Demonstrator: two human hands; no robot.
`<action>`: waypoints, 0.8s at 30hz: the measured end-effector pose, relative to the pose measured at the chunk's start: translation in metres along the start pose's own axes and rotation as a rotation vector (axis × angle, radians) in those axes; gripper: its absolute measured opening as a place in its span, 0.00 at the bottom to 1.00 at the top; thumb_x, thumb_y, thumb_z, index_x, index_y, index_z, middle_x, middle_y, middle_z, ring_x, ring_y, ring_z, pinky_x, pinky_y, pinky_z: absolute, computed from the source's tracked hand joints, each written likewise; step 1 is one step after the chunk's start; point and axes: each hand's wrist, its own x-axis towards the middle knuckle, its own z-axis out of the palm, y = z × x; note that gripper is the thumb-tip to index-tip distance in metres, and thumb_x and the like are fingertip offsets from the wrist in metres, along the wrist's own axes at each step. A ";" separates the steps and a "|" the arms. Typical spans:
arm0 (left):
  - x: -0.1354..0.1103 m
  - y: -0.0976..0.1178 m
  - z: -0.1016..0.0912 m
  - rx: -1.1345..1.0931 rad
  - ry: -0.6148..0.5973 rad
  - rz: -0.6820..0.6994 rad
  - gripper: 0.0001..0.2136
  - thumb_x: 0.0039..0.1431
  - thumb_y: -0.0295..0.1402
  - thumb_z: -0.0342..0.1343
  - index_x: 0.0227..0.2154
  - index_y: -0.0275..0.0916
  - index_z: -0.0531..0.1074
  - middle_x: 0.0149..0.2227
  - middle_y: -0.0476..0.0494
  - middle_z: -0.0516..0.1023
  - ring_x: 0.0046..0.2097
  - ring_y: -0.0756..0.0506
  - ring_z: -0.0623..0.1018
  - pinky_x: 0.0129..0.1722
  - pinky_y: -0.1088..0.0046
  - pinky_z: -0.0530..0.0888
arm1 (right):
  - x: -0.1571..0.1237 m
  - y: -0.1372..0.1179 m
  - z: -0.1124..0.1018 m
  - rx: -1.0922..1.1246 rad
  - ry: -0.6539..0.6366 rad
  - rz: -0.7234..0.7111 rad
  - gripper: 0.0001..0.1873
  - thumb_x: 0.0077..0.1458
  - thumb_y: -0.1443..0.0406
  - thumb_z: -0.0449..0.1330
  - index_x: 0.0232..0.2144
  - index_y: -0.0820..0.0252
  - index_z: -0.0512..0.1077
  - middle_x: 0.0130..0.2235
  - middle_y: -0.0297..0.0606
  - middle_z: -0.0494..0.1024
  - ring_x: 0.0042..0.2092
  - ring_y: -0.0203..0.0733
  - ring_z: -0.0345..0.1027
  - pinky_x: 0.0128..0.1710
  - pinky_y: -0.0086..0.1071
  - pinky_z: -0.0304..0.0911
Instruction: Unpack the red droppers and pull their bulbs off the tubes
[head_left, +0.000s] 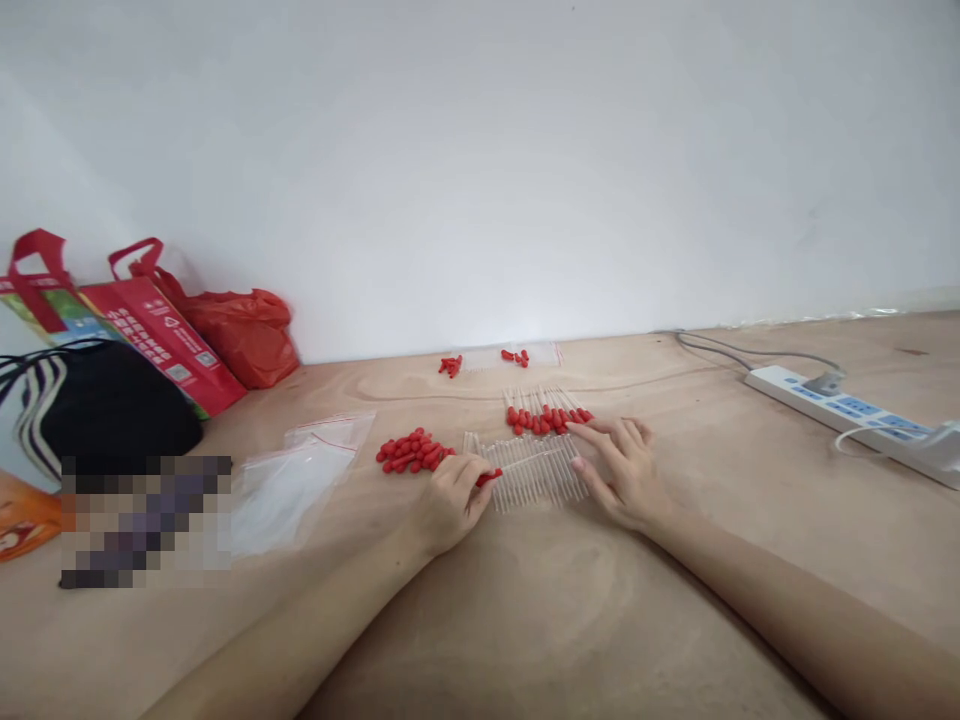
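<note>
My left hand [455,497] pinches a red rubber dropper bulb [489,477] between thumb and fingers, over the left end of a row of clear thin tubes [536,478]. One tube slants from that bulb toward the right; whether it sits in the bulb I cannot tell. My right hand [626,468] is open, thumb and index finger apart at the row's right end. Its index fingertip is by several droppers with red bulbs [546,420], lying side by side, tubes pointing to the wall. Left of my left hand is a pile of loose red bulbs [411,452].
Near the wall lie a clear zip bag [480,357] and a few red pieces [451,366]. Flat plastic bags [289,490] lie at left, before a black drawstring bag [127,415] and red bags [244,335]. A power strip [855,415] with cables is at right.
</note>
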 end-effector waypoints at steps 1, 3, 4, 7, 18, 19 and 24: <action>0.001 0.001 0.001 0.006 0.005 0.031 0.01 0.57 0.27 0.48 0.32 0.37 0.63 0.29 0.47 0.72 0.31 0.49 0.71 0.32 0.73 0.70 | 0.000 -0.004 -0.001 0.010 -0.026 -0.062 0.17 0.55 0.59 0.50 0.46 0.58 0.67 0.41 0.41 0.72 0.43 0.42 0.63 0.49 0.43 0.47; 0.004 0.003 0.002 0.024 0.013 0.098 0.01 0.57 0.26 0.48 0.32 0.37 0.63 0.29 0.46 0.72 0.32 0.49 0.72 0.32 0.73 0.70 | -0.001 -0.011 -0.001 0.022 -0.069 -0.160 0.17 0.55 0.59 0.51 0.46 0.56 0.67 0.42 0.39 0.73 0.45 0.42 0.63 0.52 0.46 0.42; 0.005 0.004 0.003 0.039 0.017 0.132 0.01 0.57 0.26 0.48 0.32 0.37 0.63 0.29 0.46 0.72 0.31 0.49 0.72 0.32 0.73 0.70 | -0.001 -0.014 0.000 0.025 -0.083 -0.194 0.16 0.55 0.59 0.52 0.45 0.56 0.67 0.41 0.38 0.74 0.45 0.42 0.62 0.54 0.47 0.40; 0.004 0.005 0.003 0.074 0.025 0.231 0.03 0.57 0.25 0.48 0.32 0.36 0.64 0.28 0.46 0.73 0.30 0.50 0.71 0.31 0.73 0.69 | -0.002 -0.019 0.007 0.035 -0.102 -0.250 0.14 0.54 0.59 0.54 0.42 0.54 0.69 0.36 0.34 0.76 0.45 0.42 0.63 0.55 0.49 0.36; 0.005 0.006 0.001 0.162 -0.011 0.227 0.13 0.57 0.38 0.50 0.41 0.37 0.69 0.44 0.39 0.74 0.48 0.42 0.69 0.46 0.62 0.66 | -0.002 -0.027 0.010 0.057 -0.123 -0.284 0.09 0.55 0.65 0.52 0.33 0.52 0.73 0.24 0.30 0.73 0.34 0.34 0.62 0.52 0.43 0.43; 0.006 0.006 0.001 0.176 -0.020 0.233 0.13 0.57 0.38 0.49 0.40 0.38 0.70 0.46 0.39 0.73 0.50 0.42 0.68 0.48 0.61 0.65 | -0.002 -0.028 0.010 0.066 -0.115 -0.283 0.09 0.55 0.64 0.52 0.33 0.52 0.73 0.24 0.30 0.72 0.34 0.34 0.62 0.52 0.42 0.43; 0.005 0.006 0.002 0.158 -0.056 0.230 0.09 0.58 0.36 0.49 0.32 0.40 0.73 0.47 0.43 0.73 0.52 0.43 0.67 0.53 0.59 0.61 | -0.002 -0.029 0.008 0.091 -0.100 -0.294 0.09 0.56 0.64 0.52 0.32 0.53 0.73 0.24 0.29 0.72 0.33 0.33 0.61 0.51 0.41 0.43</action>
